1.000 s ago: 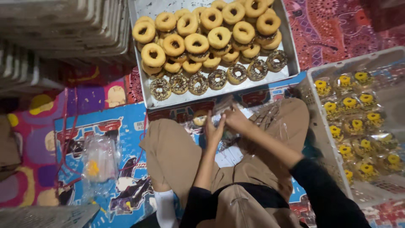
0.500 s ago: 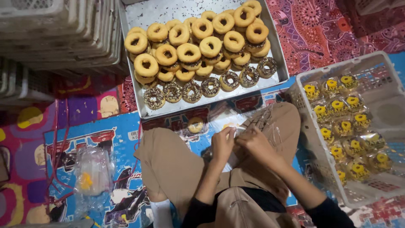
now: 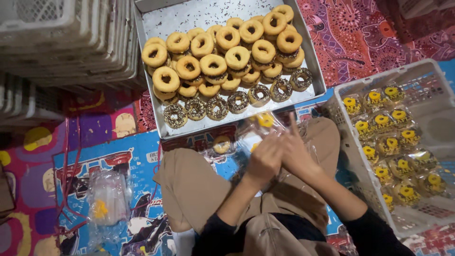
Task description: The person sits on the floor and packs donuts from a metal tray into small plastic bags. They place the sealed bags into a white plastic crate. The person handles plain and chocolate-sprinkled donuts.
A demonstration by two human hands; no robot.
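Both hands meet over the lap, the left hand (image 3: pixel 263 161) and right hand (image 3: pixel 295 154) pressed together with fingers closed around a clear plastic wrapper (image 3: pixel 256 135) that holds a yellow-topped doughnut; whether each hand grips it firmly cannot be told. Half a second ago the hands were a little apart and lower on the thigh; now they touch and sit nearer the metal tray (image 3: pixel 156 19), which has drifted right in view. Ring doughnuts (image 3: pixel 213 64) are piled in that tray just ahead of the knees. Packed doughnuts fill the white crate (image 3: pixel 441 95) to the right. Loose wrappers (image 3: pixel 106 196) lie on the patterned mat at left.
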